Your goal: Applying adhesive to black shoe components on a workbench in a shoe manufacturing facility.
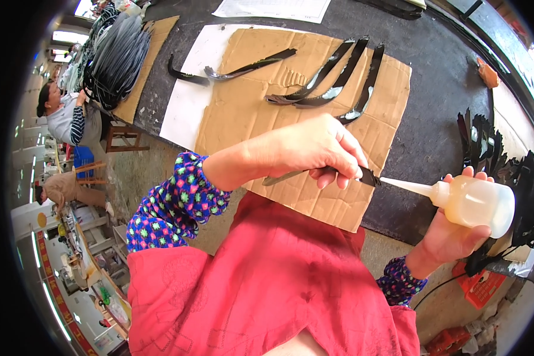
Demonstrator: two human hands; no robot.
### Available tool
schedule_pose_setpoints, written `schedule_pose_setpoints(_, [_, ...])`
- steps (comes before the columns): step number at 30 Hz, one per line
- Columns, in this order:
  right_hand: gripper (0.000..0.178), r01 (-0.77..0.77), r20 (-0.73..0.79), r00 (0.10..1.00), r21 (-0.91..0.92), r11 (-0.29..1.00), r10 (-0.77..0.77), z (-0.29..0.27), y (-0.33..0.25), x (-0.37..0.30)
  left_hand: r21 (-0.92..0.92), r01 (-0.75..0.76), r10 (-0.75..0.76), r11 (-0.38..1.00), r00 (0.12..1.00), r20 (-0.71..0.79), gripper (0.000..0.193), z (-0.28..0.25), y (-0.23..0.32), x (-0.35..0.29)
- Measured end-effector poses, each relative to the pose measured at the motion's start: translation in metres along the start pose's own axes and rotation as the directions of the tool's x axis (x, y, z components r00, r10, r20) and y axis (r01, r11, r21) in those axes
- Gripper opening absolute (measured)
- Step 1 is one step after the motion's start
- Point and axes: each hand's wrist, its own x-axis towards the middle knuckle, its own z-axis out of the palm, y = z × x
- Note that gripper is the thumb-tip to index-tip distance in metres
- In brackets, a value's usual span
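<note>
My left hand is closed, pinching a dark strip by its end, just above the near edge of a sheet of cardboard. The strip's other part sticks out to the left beneath my palm. In my right hand lies a translucent squeeze bottle, tilted sideways with my fingers around it. Its long white nozzle points left and meets or nearly meets the strip's tip. Farther up the cardboard, several curved black strips carry whitish, shiny patches. A thinner strip rests to their left.
The dark table has a white sheet under the cardboard. Black strips are heaped at the right. A bundle of grey cords stands at the far left, beside a seated person. A red crate sits below right.
</note>
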Motion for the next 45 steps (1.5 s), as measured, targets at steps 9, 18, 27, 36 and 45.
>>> schedule_pose_setpoints(9, [0.075, 0.019, -0.024, 1.000, -0.021, 1.000, -0.019, -0.017, 0.008, 0.009, -0.298, -0.156, 0.137, 0.942, 0.987, -0.084, 0.027, 0.003, 0.011, 0.020])
schedule_pose_setpoints(18, [0.073, 0.064, -0.071, 0.996, 0.030, 0.997, -0.062, -0.027, 0.005, 0.017, 0.067, -0.550, 0.472, 0.833, 0.641, -0.605, 0.016, -0.025, 0.028, 0.173])
schedule_pose_setpoints(27, [0.079, 0.074, -0.136, 0.987, -0.080, 0.994, -0.084, -0.016, 0.007, 0.018, 0.863, -0.153, 0.876, 0.481, 0.132, -0.465, 0.031, -0.065, 0.017, 0.146])
schedule_pose_setpoints(36, [0.071, 0.038, 0.012, 0.999, 0.046, 0.998, -0.039, 0.002, 0.011, 0.006, 0.854, 0.329, 0.782, 0.403, 0.361, -0.508, 0.022, -0.158, -0.062, 0.025])
schedule_pose_setpoints(45, [0.090, 0.072, 0.023, 0.997, -0.055, 0.996, -0.071, 0.044, -0.001, -0.014, 0.289, -0.265, 0.349, 0.920, 0.890, -0.295, 0.020, -0.051, -0.018, -0.055])
